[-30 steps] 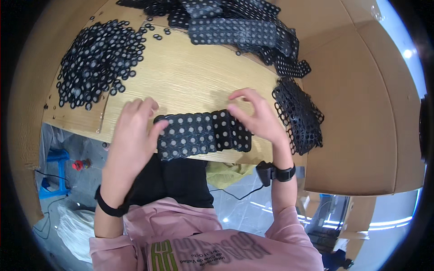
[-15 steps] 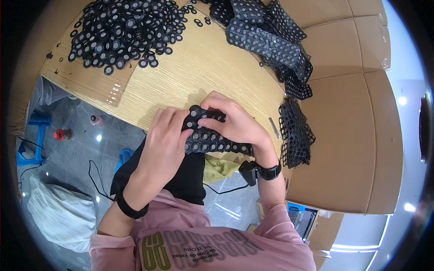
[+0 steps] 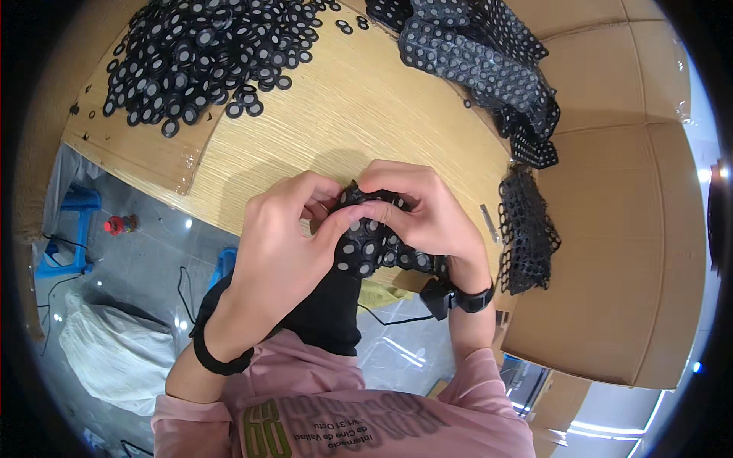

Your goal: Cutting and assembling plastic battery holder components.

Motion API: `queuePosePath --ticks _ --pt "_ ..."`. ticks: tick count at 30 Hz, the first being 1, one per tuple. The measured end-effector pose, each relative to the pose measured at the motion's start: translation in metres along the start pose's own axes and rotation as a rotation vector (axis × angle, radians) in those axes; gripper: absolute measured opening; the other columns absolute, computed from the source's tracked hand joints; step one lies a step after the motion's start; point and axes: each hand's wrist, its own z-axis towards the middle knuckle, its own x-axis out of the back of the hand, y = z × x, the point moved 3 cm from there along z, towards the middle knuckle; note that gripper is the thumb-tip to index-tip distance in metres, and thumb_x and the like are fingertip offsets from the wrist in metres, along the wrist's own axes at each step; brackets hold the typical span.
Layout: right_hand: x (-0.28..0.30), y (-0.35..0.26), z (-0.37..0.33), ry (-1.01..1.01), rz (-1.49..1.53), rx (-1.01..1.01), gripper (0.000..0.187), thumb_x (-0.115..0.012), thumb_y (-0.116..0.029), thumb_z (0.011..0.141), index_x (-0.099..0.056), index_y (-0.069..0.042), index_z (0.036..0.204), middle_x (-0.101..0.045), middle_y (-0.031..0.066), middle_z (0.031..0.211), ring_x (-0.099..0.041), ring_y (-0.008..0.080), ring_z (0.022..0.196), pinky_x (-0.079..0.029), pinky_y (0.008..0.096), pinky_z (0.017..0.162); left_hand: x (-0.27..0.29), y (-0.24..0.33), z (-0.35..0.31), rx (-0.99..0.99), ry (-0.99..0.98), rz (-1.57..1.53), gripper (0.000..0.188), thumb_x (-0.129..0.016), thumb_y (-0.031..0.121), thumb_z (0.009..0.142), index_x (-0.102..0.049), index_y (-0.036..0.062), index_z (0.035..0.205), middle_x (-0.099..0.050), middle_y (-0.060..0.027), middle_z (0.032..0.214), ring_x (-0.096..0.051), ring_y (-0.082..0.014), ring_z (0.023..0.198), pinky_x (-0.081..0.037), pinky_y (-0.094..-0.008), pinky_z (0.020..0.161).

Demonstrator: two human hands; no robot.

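A black flexible sheet with rows of grey-centred discs (image 3: 368, 250) is held over the table's near edge and droops toward my lap. My left hand (image 3: 279, 237) is closed on its upper left part, thumb on the near face and fingers curled behind. Beside it my right hand (image 3: 431, 210) pinches the same upper edge, thumb almost touching the left thumb. Between the hands the edge is bent up into a peak. My fingers hide whatever lies right under the thumbs.
A heap of loose black discs with grey centres (image 3: 206, 57) covers the table's far left, partly on cardboard (image 3: 164, 156). Disc-filled sheets (image 3: 473, 57) are piled far right. A black open mesh (image 3: 527, 233) and slim metal tool (image 3: 489, 223) lie right, by a cardboard wall (image 3: 595, 252).
The thumbs have come together at the sheet's upper edge, which is now folded up more sharply. My left hand has turned inward. The whole view has shifted slightly.
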Motion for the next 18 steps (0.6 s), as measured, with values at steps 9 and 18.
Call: queuePosePath --ticks 9,18 --pt "0.001 0.012 -0.005 0.080 0.290 0.161 0.020 -0.069 -0.004 0.083 -0.062 0.004 0.100 -0.063 0.0125 0.086 -0.061 0.0229 0.081 -0.047 0.0318 0.073 0.004 0.008 0.006 0.217 -0.134 -0.190 0.010 -0.068 0.007 0.087 -0.065 -0.0024 0.085 -0.065 -0.0005 0.073 -0.056 -0.0039 0.069 -0.042 -0.0198 0.062" --pt "0.013 0.052 -0.009 0.192 0.445 0.028 0.025 -0.069 -0.015 0.085 -0.062 0.007 0.097 -0.063 0.0151 0.078 -0.057 0.0191 0.070 -0.046 0.0318 0.068 0.009 0.033 0.052 0.054 -0.034 0.157 0.010 -0.062 0.001 0.090 -0.066 -0.0079 0.094 -0.069 -0.0091 0.083 -0.065 -0.0125 0.077 -0.051 -0.0228 0.071"
